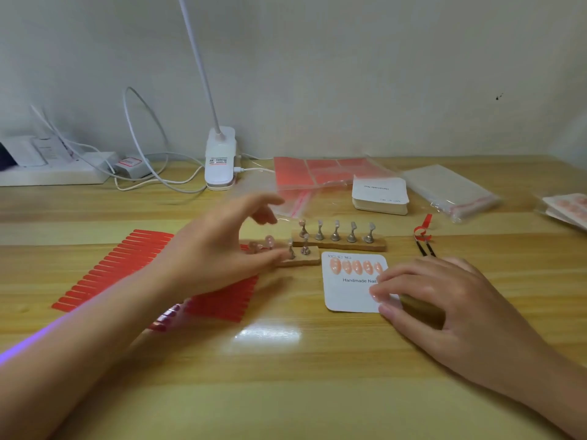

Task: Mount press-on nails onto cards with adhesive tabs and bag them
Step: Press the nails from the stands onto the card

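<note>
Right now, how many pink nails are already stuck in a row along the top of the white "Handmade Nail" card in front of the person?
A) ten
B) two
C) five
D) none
C: the white card carries five pink nails in one row above its printed words, the last one right beside the right hand, whose fingertips rest on the card.

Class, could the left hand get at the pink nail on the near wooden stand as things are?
Probably yes. The left hand hangs open right beside the near wooden stand, fingertips close to the pink nail, with nothing between them. The right hand rests away on the card.
</note>
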A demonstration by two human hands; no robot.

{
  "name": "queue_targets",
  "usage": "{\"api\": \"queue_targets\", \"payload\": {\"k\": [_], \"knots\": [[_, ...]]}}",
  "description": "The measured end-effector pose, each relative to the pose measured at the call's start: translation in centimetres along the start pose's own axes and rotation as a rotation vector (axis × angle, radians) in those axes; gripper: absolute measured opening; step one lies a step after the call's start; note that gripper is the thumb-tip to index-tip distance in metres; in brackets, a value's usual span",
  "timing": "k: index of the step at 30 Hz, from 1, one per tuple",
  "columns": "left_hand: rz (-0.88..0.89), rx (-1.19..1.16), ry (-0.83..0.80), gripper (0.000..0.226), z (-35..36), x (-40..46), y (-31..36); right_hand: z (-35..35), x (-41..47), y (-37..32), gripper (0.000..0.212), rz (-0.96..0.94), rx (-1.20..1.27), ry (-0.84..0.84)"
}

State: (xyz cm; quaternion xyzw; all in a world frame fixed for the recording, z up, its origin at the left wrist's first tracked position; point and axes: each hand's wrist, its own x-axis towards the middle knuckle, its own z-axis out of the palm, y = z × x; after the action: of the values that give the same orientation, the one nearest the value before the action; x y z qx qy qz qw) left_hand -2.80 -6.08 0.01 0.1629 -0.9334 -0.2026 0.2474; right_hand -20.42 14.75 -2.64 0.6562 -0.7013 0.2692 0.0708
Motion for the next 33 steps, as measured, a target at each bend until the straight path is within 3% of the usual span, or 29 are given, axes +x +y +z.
{"api": "queue_targets", "payload": {"k": [12,33], "knots": [[-0.161,-0.362,0.031,0.025,1.2,-0.1,-1.0,-0.6,0.5,-0.4,0.025,-0.005,0.006,-0.019],[-0.15,-0.368,-0.006,0.023,0.7,-0.2,-0.9,2.5,9.4,-5.3,0.023,-0.107,0.02,-0.05]]}}
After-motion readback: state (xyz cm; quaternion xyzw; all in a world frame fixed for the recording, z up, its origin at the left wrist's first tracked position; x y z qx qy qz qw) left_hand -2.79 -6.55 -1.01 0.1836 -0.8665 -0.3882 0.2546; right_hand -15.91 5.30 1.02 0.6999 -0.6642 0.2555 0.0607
